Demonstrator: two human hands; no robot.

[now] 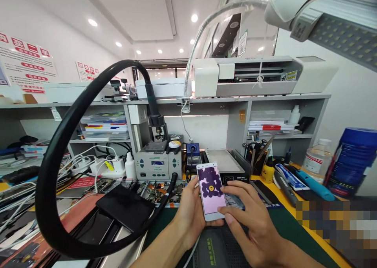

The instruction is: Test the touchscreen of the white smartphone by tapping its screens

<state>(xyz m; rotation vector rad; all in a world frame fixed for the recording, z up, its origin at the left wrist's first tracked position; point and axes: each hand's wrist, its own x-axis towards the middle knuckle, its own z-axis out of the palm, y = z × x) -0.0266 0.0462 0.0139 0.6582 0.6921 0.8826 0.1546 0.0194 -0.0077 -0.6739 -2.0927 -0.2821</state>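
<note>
A white smartphone [210, 205] is held up over the bench, its screen lit with a pink and dark purple picture and a small yellow circle. My left hand [188, 213] wraps round the phone from behind and the left side, with fingertips showing under its lower edge. Over the lower right of the screen is my right hand [250, 217], its fingers apart and fingertips at or just above the glass. Below the phone lies a dark box with green lettering [210, 250] on a green mat [159, 230].
A thick black hose [47, 174] loops across the left side from a hot-air station [157, 164]. Circuit boards [159, 191] and a black panel [125, 207] lie left. On the right are a yellow bottle [267, 171], a blue tool [315, 185] and a large blue container [352, 162].
</note>
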